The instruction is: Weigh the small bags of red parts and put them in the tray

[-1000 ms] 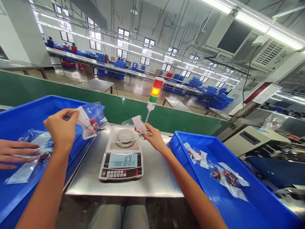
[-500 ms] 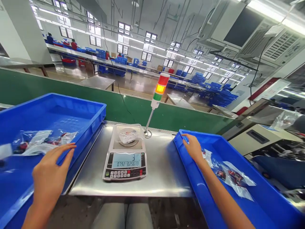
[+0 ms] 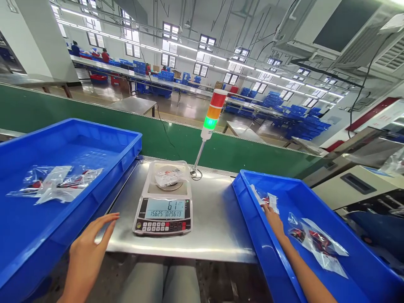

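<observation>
My left hand [image 3: 90, 252] is held over the near left corner of the steel table, thumb and fingers apart, with nothing in it. My right hand [image 3: 273, 221] reaches into the right blue bin, its fingers closed on a clear plastic bag [image 3: 274, 202] with small red parts. On the pan of the digital scale [image 3: 164, 210] lies another clear bag [image 3: 168, 177]. The display reads 61, with 15.625 and 0.25613 below. Behind the scale stands a signal light [image 3: 213, 113], lit green.
Several bagged red parts [image 3: 74, 183] lie in the left blue bin [image 3: 107, 134]. More bags [image 3: 322, 244] are in the right blue bin [image 3: 285, 179]. A green partition [image 3: 183, 145] runs along the table's back. A beige machine [image 3: 362, 185] stands at right.
My right hand has moved down from the bin's rim onto a bag. My left hand has moved right, away from the left bin. The scale count went from 3 to 61; the light from amber to green.
</observation>
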The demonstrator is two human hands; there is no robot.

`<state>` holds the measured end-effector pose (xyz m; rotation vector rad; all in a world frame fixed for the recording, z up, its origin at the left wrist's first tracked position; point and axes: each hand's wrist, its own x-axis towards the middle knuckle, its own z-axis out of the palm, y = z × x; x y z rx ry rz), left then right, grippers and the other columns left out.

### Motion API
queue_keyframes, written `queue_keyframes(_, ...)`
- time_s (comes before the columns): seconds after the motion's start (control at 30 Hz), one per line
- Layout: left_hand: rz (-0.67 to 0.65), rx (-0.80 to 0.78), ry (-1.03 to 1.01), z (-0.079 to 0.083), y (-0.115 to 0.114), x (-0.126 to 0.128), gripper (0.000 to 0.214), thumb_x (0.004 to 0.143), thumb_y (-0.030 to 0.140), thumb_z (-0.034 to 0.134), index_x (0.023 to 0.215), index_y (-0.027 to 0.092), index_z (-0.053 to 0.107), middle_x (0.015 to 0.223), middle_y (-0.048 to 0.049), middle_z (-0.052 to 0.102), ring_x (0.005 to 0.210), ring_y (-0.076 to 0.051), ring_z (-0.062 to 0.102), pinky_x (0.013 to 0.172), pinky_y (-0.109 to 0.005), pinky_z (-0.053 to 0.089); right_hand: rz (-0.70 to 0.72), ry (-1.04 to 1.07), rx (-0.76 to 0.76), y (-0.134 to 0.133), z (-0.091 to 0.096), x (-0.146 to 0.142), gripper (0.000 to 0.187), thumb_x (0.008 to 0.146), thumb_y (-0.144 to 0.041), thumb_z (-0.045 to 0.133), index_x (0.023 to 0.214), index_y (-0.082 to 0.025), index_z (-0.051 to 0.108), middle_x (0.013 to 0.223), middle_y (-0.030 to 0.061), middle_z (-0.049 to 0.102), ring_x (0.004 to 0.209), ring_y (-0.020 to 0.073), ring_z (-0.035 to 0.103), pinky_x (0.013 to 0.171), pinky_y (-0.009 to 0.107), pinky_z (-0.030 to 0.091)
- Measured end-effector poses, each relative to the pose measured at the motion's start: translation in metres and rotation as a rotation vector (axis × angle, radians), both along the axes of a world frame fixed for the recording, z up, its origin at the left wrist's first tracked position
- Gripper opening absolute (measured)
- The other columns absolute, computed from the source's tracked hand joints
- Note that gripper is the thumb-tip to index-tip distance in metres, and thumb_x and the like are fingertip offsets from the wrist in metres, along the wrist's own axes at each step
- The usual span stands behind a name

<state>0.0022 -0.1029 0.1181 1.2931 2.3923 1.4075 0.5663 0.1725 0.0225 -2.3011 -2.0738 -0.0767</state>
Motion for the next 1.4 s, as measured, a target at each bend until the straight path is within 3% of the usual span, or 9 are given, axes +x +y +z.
queue_keyframes(0.2, -0.202, 0.081, 0.049, 0.011, 0.021, 0.016, 0.041, 0.093, 0.063, 0.050, 0.097, 0.030, 0.074, 0.108, 0.0023, 0.075, 0.103, -0.023, 0.071, 0.093, -0.033, 0.057, -0.035, 0.023, -0.039, -0.007, 0.026, -0.006, 0.041, 0.101, -0.033, 0.034, 0.122, -0.017, 0.065, 0.116, 0.0172, 0.072, 0.098, 0.0317, 0.070, 0.076, 0.039, 0.051)
queue_keyframes(0.4, -0.462, 0.215, 0.227, 0.037, 0.084, 0.009, 0.035, 0.100, 0.039, 0.043, 0.117, 0.026, 0.070, 0.126, -0.0024, 0.069, 0.120, -0.022, 0.063, 0.109, -0.041, 0.051, -0.146, 0.286, 0.401, -0.029, 0.074, 0.005, 0.052, 0.093, -0.053, 0.034, 0.101, -0.015, 0.068, 0.096, 0.0196, 0.074, 0.094, 0.0390, 0.069, 0.079, 0.047, 0.051)
queue_keyframes(0.53, -0.700, 0.141, 0.170, 0.042, 0.139, 0.010, 0.032, 0.089, 0.029, 0.050, 0.108, 0.028, 0.075, 0.129, 0.0000, 0.069, 0.132, -0.025, 0.055, 0.118, -0.047, 0.042, -0.017, 0.678, 0.609, -0.055, 0.132, -0.048, 0.061, 0.083, -0.076, 0.047, 0.091, -0.019, 0.067, 0.092, 0.0136, 0.074, 0.091, 0.0341, 0.071, 0.088, 0.046, 0.052)
queue_keyframes(0.63, -0.555, 0.172, -0.001, 0.046, 0.169, 0.017, 0.021, 0.081, 0.030, 0.057, 0.083, 0.024, 0.076, 0.101, -0.0023, 0.077, 0.107, -0.025, 0.068, 0.107, -0.042, 0.050, 0.209, 0.945, 0.547, -0.064, 0.166, -0.123, 0.058, 0.080, -0.074, 0.061, 0.097, -0.019, 0.070, 0.096, 0.0101, 0.076, 0.091, 0.0288, 0.071, 0.086, 0.041, 0.055)
queue_keyframes(0.73, -0.298, 0.249, -0.099, 0.059, 0.176, 0.013, 0.031, 0.084, 0.037, 0.053, 0.091, 0.018, 0.077, 0.094, -0.0057, 0.077, 0.085, -0.023, 0.069, 0.084, -0.035, 0.055, 0.423, 1.089, 0.381, -0.058, 0.180, -0.205, 0.050, 0.085, -0.065, 0.063, 0.102, -0.018, 0.073, 0.102, 0.0092, 0.076, 0.094, 0.0268, 0.071, 0.085, 0.038, 0.056)
queue_keyframes(0.87, 0.002, 0.366, -0.138, 0.091, 0.153, -0.019, 0.034, 0.078, 0.042, 0.059, 0.091, 0.018, 0.078, 0.088, -0.0046, 0.077, 0.078, -0.022, 0.068, 0.074, -0.032, 0.053, 0.662, 1.076, 0.206, -0.036, 0.171, -0.297, 0.035, 0.093, -0.051, 0.057, 0.099, -0.021, 0.073, 0.101, 0.0055, 0.077, 0.095, 0.0239, 0.070, 0.086, 0.036, 0.055)
queue_keyframes(1.0, 0.193, 0.362, -0.015, 0.113, 0.111, -0.063, 0.047, 0.080, 0.054, 0.053, 0.097, 0.018, 0.078, 0.090, -0.0064, 0.076, 0.084, -0.027, 0.070, 0.085, -0.042, 0.052, 0.832, 0.935, 0.111, -0.021, 0.154, -0.344, 0.021, 0.091, -0.030, 0.057, 0.103, -0.023, 0.073, 0.112, 0.0034, 0.076, 0.106, 0.0236, 0.067, 0.100, 0.041, 0.050)
queue_keyframes(1.17, 0.380, 0.135, 0.176, 0.099, 0.067, -0.099, 0.060, 0.089, 0.064, 0.034, 0.110, 0.024, 0.073, 0.102, -0.0101, 0.073, 0.116, -0.040, 0.063, 0.100, -0.061, 0.045, 0.837, 0.831, 0.172, -0.014, 0.142, -0.310, 0.027, 0.089, -0.028, 0.057, 0.109, -0.024, 0.073, 0.121, 0.0059, 0.073, 0.117, 0.0250, 0.063, 0.107, 0.044, 0.046)
queue_keyframes(1.4, 0.068, 0.286, 0.303, 0.046, 0.053, -0.062, 0.041, 0.097, 0.053, 0.040, 0.097, 0.024, 0.069, 0.111, -0.0065, 0.072, 0.126, -0.033, 0.058, 0.113, -0.057, 0.043, 0.247, 0.424, 0.363, 0.014, 0.101, -0.123, 0.045, 0.091, -0.036, 0.041, 0.121, -0.015, 0.067, 0.126, 0.0159, 0.069, 0.121, 0.0301, 0.060, 0.107, 0.043, 0.043)
